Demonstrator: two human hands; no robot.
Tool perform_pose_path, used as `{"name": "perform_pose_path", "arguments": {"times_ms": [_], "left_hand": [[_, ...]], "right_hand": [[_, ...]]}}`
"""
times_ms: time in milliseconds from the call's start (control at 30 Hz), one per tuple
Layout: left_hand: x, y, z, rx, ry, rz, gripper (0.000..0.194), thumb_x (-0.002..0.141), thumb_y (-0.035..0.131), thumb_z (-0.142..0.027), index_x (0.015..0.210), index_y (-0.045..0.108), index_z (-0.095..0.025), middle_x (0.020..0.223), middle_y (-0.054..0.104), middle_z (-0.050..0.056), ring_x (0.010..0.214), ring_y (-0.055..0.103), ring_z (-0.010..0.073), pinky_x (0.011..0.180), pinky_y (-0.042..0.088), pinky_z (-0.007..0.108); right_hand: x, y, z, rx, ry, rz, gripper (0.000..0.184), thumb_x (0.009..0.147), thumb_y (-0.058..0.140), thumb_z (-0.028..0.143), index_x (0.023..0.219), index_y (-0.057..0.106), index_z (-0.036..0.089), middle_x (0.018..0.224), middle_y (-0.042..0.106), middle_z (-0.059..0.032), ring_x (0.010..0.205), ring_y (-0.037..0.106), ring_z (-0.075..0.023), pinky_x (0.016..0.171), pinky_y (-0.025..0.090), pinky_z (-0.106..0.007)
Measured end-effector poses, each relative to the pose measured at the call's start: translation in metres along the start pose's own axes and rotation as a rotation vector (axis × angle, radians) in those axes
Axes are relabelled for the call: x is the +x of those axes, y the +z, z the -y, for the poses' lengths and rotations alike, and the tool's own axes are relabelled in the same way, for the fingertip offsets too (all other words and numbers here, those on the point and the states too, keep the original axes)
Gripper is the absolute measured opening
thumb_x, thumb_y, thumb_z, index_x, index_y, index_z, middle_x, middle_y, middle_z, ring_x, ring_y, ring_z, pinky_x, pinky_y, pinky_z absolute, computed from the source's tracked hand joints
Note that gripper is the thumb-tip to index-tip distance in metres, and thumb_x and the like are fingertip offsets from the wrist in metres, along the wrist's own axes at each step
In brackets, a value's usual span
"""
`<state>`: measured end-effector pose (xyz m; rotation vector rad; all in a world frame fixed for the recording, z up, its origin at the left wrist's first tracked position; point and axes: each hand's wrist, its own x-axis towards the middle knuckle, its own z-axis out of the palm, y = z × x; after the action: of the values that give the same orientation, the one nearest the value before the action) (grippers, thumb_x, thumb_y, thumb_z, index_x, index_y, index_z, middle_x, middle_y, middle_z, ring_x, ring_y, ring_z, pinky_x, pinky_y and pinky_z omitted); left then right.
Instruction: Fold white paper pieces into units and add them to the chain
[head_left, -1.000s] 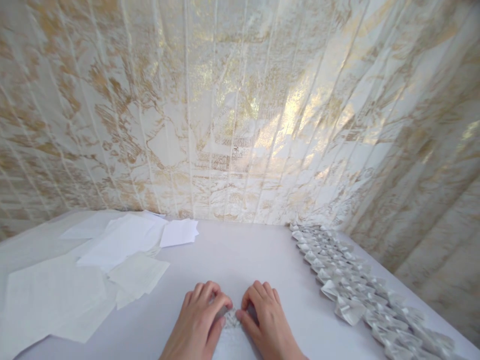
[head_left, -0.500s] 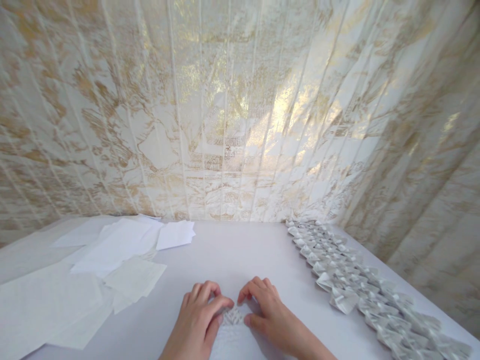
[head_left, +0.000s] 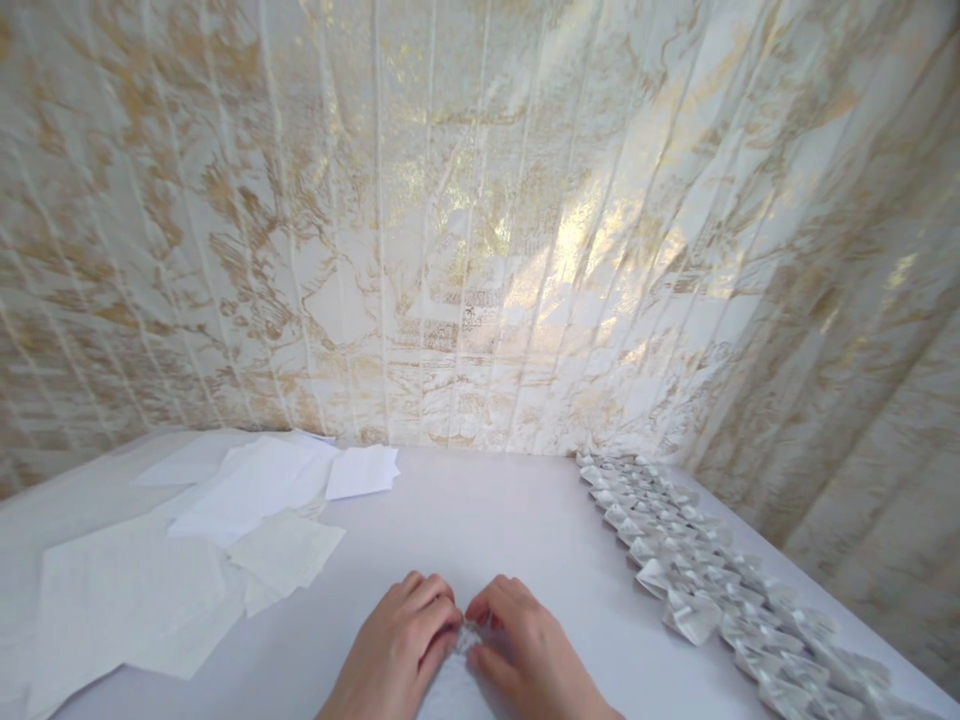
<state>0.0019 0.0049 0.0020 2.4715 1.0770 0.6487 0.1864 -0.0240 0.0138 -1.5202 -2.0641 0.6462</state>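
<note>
At the near edge of the view lies a pale piece of paper (head_left: 459,690), its far end gathered into small crumpled-looking folds. My left hand (head_left: 409,635) is closed, thumb and fingers pinching the left side of the folded end. From the other side my right hand (head_left: 529,640) curls its fingers and thumb onto the same end, so the fingertips of both hands nearly meet. Most of the folded end is hidden behind the fingers.
On the left of the white table (head_left: 480,510) lie loose overlapping paper sheets (head_left: 127,590), with a small stack of white paper (head_left: 364,470) beyond. Rows of folded paper pieces (head_left: 694,610) run along the right edge. A patterned curtain (head_left: 465,250) hangs behind.
Both hands have drawn closer together over the folded end, covering more of it. The view has turned slightly to the left.
</note>
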Motion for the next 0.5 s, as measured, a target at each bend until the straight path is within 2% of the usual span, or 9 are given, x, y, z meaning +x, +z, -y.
{"name": "perform_pose_path", "arguments": {"times_ms": [167, 300, 500], "left_hand": [[-0.001, 0.003, 0.000, 0.027, -0.013, 0.012, 0.015, 0.085, 0.068, -0.006, 0.090, 0.068, -0.021, 0.099, 0.066, 0.000, 0.095, 0.058, 0.0209, 0.084, 0.047, 0.032], [-0.003, 0.003, -0.002, 0.048, -0.009, 0.029, 0.016, 0.087, 0.064, -0.005, 0.088, 0.068, -0.020, 0.098, 0.066, 0.001, 0.095, 0.059, 0.0207, 0.083, 0.047, 0.030], [-0.002, 0.003, -0.003, 0.014, -0.021, -0.009, 0.017, 0.085, 0.065, -0.003, 0.090, 0.066, -0.019, 0.096, 0.066, 0.001, 0.093, 0.060, 0.0194, 0.081, 0.047, 0.028]], "right_hand": [[-0.001, 0.011, -0.003, -0.176, -0.069, -0.075, 0.031, 0.070, 0.058, -0.004, 0.089, 0.066, 0.020, 0.096, 0.066, -0.0032, 0.091, 0.062, -0.0191, 0.082, 0.046, -0.025], [-0.001, 0.017, -0.012, -0.233, -0.144, -0.074, 0.026, 0.076, 0.059, 0.001, 0.091, 0.067, 0.021, 0.094, 0.066, -0.0023, 0.088, 0.064, -0.0184, 0.079, 0.049, -0.024], [0.002, 0.022, -0.021, -0.283, -0.183, -0.067, 0.025, 0.079, 0.060, 0.000, 0.091, 0.068, 0.020, 0.090, 0.066, -0.0016, 0.083, 0.066, -0.0170, 0.074, 0.050, -0.021]]}}
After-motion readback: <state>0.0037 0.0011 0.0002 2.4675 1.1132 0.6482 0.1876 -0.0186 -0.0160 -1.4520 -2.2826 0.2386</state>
